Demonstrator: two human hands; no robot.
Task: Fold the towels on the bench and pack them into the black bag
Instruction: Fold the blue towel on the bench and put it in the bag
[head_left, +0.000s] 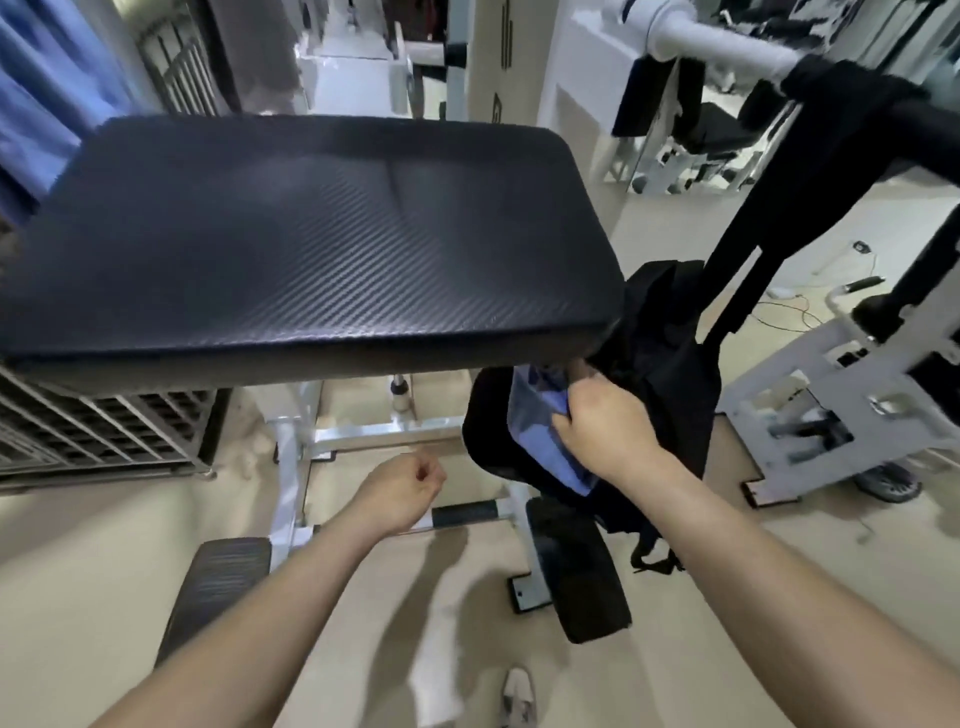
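The black padded bench (311, 239) fills the upper left, and no towel lies on its top. A black bag (670, 374) hangs by its strap from a bar at the bench's right end, with its mouth open toward me. A folded blue towel (535, 436) sits inside the bag's opening. My right hand (608, 426) is pressed down on the towel, fingers closed on its edge at the bag's mouth. My left hand (400, 493) hovers lower left of the bag, fingers curled shut, holding nothing.
White bench legs and a crossbar (374, 431) stand below the pad. A metal grille cart (104, 426) is at left. Black foot pads (576, 571) lie on the beige floor. White gym equipment (831, 410) stands at right. Blue cloth (36, 93) hangs at the far left.
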